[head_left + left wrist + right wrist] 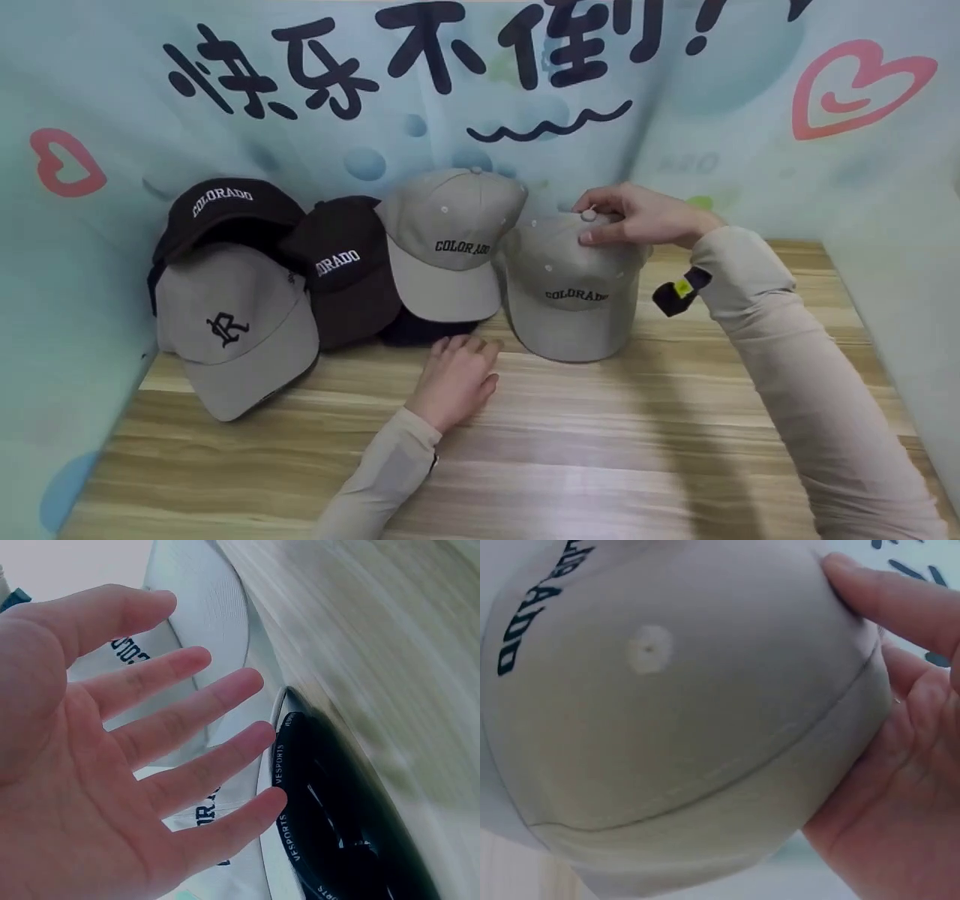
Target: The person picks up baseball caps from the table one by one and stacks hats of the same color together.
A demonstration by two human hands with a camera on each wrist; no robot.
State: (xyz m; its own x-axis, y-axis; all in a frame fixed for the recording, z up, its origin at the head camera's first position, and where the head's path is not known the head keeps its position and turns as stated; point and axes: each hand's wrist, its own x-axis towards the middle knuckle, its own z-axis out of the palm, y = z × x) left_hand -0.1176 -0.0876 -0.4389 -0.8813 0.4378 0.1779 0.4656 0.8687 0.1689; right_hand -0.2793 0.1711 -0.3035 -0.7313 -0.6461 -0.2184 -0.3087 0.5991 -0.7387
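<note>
At the right of the row, a grey COLORADO baseball cap (571, 264) faces forward with its brim down by the table. My right hand (637, 215) pinches the top of its crown, near the button. In the right wrist view, the thumb (892, 604) lies against the grey crown (705, 712), and the other fingers are mostly hidden behind it. My left hand (455, 381) is low over the table, in front of another grey COLORADO cap (457, 217). Its fingers (187, 720) are spread and hold nothing in the left wrist view.
Left of these are a dark COLORADO cap (349, 285), a grey cap with an R (240, 307) and a black COLORADO cap (232, 196) behind it. A dark navy brim (427, 330) shows under the middle grey cap. Printed cloth (712, 90) hangs behind the wooden table (525, 465).
</note>
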